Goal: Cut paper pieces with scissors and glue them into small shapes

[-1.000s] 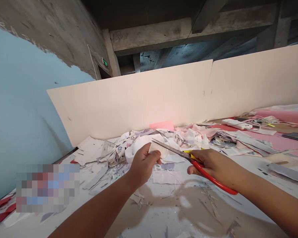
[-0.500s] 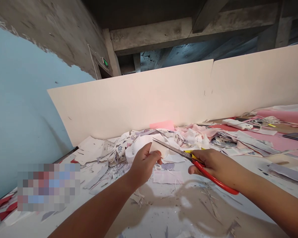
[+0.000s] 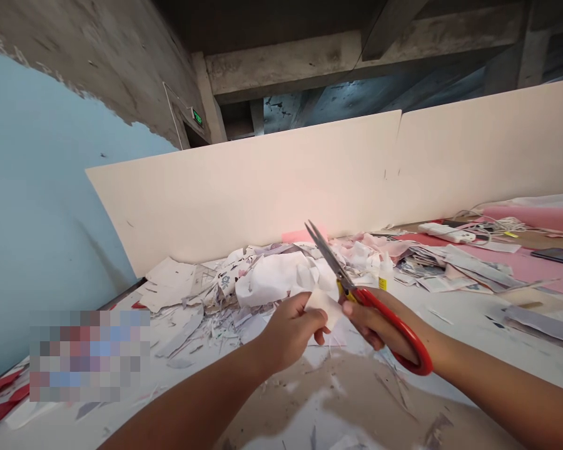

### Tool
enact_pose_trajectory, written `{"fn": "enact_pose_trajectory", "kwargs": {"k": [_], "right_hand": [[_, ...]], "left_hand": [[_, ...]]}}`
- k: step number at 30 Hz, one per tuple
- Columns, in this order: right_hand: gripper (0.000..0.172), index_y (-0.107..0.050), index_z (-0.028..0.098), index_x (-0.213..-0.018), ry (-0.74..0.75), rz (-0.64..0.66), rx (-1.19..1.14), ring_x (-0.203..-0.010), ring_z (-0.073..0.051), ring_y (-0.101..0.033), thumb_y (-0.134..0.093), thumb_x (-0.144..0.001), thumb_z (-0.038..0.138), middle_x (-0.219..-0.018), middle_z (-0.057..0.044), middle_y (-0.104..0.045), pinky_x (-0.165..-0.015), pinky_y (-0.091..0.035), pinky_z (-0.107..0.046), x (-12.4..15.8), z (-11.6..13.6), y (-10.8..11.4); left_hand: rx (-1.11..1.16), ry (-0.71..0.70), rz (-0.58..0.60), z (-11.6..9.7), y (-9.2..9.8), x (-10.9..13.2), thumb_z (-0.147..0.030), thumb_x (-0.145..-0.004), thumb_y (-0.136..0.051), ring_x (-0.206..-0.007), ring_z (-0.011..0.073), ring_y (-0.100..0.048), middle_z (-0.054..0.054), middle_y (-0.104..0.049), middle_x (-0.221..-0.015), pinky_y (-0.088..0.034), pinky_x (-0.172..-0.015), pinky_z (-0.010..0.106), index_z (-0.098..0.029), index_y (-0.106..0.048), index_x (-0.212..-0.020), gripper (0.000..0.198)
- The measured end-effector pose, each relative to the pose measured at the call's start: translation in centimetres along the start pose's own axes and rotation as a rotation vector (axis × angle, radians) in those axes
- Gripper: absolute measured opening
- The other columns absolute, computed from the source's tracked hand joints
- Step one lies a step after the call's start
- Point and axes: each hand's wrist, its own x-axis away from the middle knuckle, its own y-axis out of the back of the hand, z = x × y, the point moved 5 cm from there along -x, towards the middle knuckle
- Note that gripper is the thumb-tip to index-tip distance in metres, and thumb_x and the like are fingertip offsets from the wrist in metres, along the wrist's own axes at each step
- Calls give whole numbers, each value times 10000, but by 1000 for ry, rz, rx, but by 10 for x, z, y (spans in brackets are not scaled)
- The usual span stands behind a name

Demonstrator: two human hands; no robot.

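Watch the head view: your scissors, with long steel blades and red and yellow handles (image 3: 344,278), swing up, tips now aiming away from you instead of across toward your left hand (image 3: 293,331). Your right hand (image 3: 380,322) is wrapped round the handles, blades nearly together with a slim gap at the tips. And here comes the left, down and to the right, thumb and fingers pinching the small, thin, cream-coloured piece (image 3: 327,305); paper or fabric, I can't tell. It's between your hands, over the white, scrap-strewn surface (image 3: 460,306), its edge close by your right fingertips, though whether they touch isn't clear. So the blades stand clear of the piece: no cut looks under way, more a moment of handling. Behind, the little whitish bottle with a yellow label (image 3: 383,273) pops into plain sight, just right of the crumpled white sheets (image 3: 272,278).
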Motion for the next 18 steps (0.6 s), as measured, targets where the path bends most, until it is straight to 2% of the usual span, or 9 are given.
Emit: {"fn": "enact_pose_trajectory", "kwargs": {"k": [4, 8, 12, 16, 18], "right_hand": [[295, -376, 189, -540, 8, 50, -77, -379, -74, -373, -408, -796, 332, -405, 77, -344, -430, -335, -209, -1, -4, -14], [337, -359, 184, -505, 4, 79, -199, -403, -75, -387, -366, -815, 317, -468, 54, -375, -433, -349, -216, -1, -11, -23], [328, -379, 185, -555, 62, 69, -167, -460, -86, -427, -384, -812, 388, -531, 46, -391, -476, -379, -220, 0, -8, -22], [298, -454, 184, -766, 226, -27, 116, -704, -168, -511, -446, -758, 482, -738, -24, -508, -623, -429, -272, 4, 5, -8], [365, -439, 186, -904, 254, -72, 291, -796, -210, -513, -479, -726, 502, -860, -62, -527, -666, -434, -307, 5, 7, 0]], "left_hand": [[60, -6, 119, 5, -11, 2, -238, -704, -476, -501, 92, -492, -3, -556, -597, -369, -543, 227, -153, -537, -708, 105], [107, -32, 175, 7, -15, 2, -286, -723, -494, -492, 85, -480, 8, -553, -625, -370, -514, 223, -149, -523, -721, 140], [108, -35, 75, 6, -8, 1, -305, -746, -471, -485, 89, -475, 1, -543, -581, -377, -510, 227, -144, -541, -703, 181], [156, -84, -49, -1, 5, -2, -306, -758, -454, -463, 85, -456, -11, -532, -554, -370, -502, 229, -149, -530, -676, 194], [168, -114, -96, -5, 11, -2, -298, -759, -458, -463, 84, -456, -15, -530, -540, -359, -500, 227, -152, -517, -653, 190]]}}
